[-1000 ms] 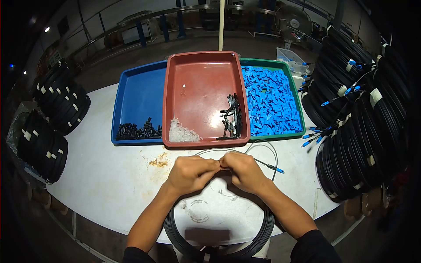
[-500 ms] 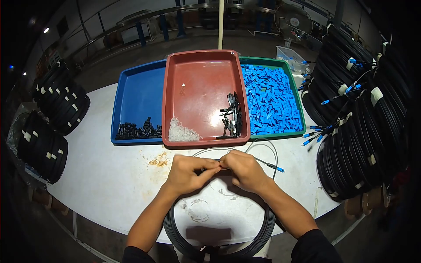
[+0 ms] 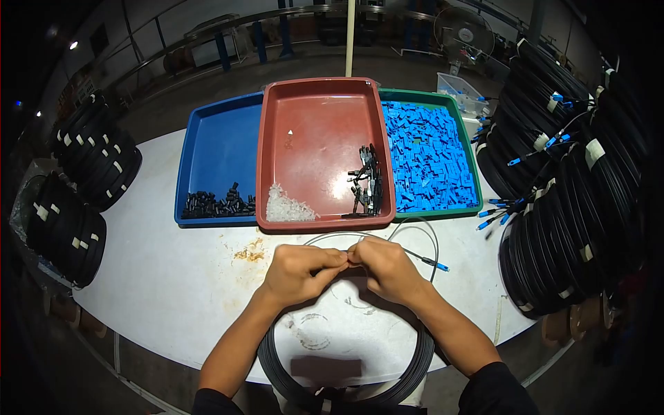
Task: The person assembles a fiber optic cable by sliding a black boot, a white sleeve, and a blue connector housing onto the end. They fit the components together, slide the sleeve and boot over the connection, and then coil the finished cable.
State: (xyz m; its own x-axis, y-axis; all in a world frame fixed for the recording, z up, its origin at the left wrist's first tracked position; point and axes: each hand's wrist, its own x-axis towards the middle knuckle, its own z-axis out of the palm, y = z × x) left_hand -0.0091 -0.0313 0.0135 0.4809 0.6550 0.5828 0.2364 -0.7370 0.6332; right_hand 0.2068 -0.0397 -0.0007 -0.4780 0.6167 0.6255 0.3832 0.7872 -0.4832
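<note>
Hands, left hand and right hand, meet with fingers pinched closed on a thin grey cable above the tabletop.

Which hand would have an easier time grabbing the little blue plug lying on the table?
Probably the right hand. The blue plug lies just beyond its knuckles, while the left hand would have to cross over it. Both hands pinch the thin wire between them.
</note>
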